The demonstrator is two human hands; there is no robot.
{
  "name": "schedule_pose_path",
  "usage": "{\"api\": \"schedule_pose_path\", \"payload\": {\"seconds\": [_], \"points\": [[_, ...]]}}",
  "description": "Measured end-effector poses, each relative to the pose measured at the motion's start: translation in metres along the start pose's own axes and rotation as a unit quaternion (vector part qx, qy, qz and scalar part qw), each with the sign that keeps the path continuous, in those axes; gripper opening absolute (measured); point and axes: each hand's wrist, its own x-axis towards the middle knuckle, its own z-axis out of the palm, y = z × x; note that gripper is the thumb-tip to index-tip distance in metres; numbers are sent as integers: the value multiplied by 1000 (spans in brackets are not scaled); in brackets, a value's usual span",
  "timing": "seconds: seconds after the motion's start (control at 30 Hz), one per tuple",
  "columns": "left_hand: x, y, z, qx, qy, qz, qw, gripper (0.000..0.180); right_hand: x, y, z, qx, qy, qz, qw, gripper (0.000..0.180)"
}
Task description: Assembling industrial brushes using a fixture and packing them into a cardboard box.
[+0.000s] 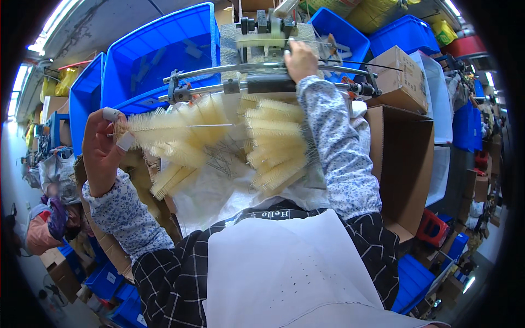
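Note:
My left hand (103,147), with taped fingertips, is raised at the left and pinches one end of a cream bottle brush (164,128) whose thin wire stem points right. My right hand (301,59) reaches forward and grips the handle of a small metal bench machine (262,38) with long horizontal rods (219,87). Between my arms lies a heap of finished cream brushes (276,145) and another loose pile (175,169) on a white sheet (213,194). Bare twisted wires (221,158) lie in the middle.
Big blue plastic crates (158,52) stand behind the machine, and more (404,33) at the right. An open cardboard box (404,164) sits to my right, a closed one (402,76) above it. A red stool (432,227) and stacked bins crowd the floor.

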Motion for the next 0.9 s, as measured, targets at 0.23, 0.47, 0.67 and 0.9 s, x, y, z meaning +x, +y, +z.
{"api": "schedule_pose_path", "payload": {"seconds": [0.23, 0.47, 0.67, 0.9], "points": [[11, 15, 14, -18, 44, 22, 999, 41, 1, -7, 6, 2, 6, -22, 1000, 27], [0, -2, -4, -13, 98, 62, 993, 40, 1, 63, -8, 28, 24, -24, 999, 31], [6, -4, 12, -64, 130, 52, 988, 39, 6, 122, -34, 47, -12, -23, 999, 32], [37, -2, 67, -149, -26, 52, 987, 35, 31, 137, -43, -155, 11, -56, 986, 25]]}}
